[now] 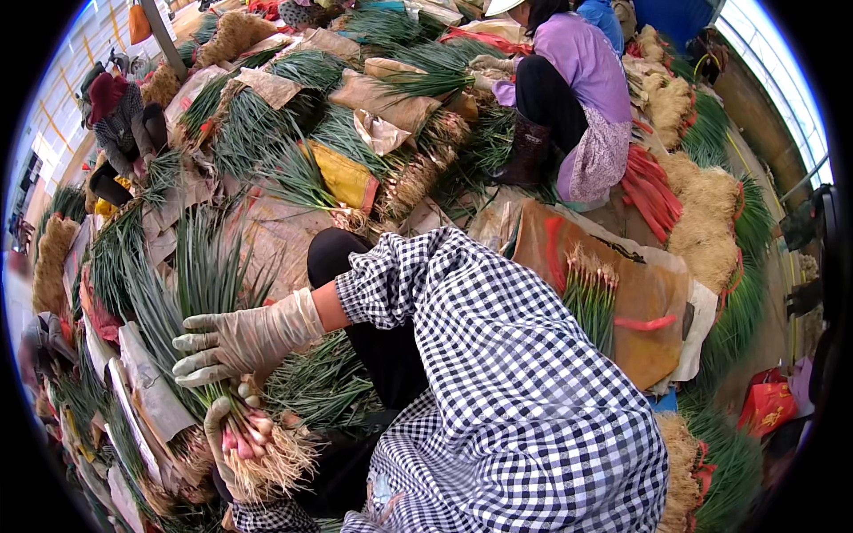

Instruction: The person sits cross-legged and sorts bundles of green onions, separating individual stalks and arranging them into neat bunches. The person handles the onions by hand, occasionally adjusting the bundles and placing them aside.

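My left hand [220,440], in a pale glove, is wrapped around a bunch of green onions [250,433] just above its pinkish-white bulbs. Stringy roots hang from the bunch towards the bottom of the view, and its long green leaves spread upwards. Across the stalks, above that grip, lies my right hand [243,343], also gloved, with its fingers straight and slightly apart. Its palm side is hidden, so contact with the leaves is unclear. Loose green onion leaves [326,383] lie just right of the bunch, beside my dark-trousered leg.
Right of me, a small bunch of green onions [593,293] lies on a brown sheet [653,286] with red strips [645,324]. Root-ended bundles [700,213] line the right side. Ahead, a person in purple [580,60] squats among more bundles; another person [123,126] works at the left.
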Available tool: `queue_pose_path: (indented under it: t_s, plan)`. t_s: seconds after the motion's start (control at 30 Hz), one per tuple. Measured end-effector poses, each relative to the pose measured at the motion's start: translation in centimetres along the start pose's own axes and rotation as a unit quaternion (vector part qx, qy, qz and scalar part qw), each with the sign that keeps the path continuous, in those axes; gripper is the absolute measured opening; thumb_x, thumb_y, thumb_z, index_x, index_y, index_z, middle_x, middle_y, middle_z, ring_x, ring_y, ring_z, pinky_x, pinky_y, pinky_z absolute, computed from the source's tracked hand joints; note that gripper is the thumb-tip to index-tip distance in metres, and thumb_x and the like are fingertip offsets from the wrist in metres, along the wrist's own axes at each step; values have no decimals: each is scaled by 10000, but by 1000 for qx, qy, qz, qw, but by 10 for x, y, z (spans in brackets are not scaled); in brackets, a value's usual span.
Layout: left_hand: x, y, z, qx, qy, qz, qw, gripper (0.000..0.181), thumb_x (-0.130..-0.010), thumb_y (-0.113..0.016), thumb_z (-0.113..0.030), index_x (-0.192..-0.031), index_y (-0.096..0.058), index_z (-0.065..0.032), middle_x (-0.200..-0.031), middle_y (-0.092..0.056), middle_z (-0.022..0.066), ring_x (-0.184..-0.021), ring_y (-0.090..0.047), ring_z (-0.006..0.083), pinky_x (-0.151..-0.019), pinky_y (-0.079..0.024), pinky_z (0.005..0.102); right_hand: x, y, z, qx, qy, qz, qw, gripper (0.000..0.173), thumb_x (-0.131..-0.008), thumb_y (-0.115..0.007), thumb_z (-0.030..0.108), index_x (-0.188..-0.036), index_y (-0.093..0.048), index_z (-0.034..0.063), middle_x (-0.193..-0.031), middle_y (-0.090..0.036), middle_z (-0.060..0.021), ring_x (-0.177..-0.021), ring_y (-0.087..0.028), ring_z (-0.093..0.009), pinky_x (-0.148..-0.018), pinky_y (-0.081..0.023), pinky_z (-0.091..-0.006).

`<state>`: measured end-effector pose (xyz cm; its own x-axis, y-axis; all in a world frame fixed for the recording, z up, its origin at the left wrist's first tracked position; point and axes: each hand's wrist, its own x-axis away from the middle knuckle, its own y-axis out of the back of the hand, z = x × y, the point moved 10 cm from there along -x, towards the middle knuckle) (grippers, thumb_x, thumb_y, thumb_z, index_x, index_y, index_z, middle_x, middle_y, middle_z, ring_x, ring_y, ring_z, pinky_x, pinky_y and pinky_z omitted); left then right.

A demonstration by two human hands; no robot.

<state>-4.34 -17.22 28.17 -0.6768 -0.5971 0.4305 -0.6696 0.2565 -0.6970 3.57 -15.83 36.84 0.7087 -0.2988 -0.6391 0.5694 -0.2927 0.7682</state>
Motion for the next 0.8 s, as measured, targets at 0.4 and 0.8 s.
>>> queue_pose_path:
  t_s: [0.4,0.8]
  plan:
    - [15,37,46,-33,203,-58,977,407,-948,-539,-306,-1094,-538,73,-864,-638,231,-633,-669,344,-555,-598,405,8,-70,23,-224,5,53,973,688,-612,-744,211,-1270,-551,149,-915,-655,-65,-945,-634,-255,-1012,-377,-437]
    - [-88,56,-26,-76,-262,71,959,466,-978,-521,-432,-1123,-618,0,-904,-685,155,-664,-661,206,-544,-507,296,88,-153,-84,-654,-512,-51,554,231,-882,-639,59,-1107,-600,27,-913,-626,0,-851,-606,-127,-759,-495,-275]
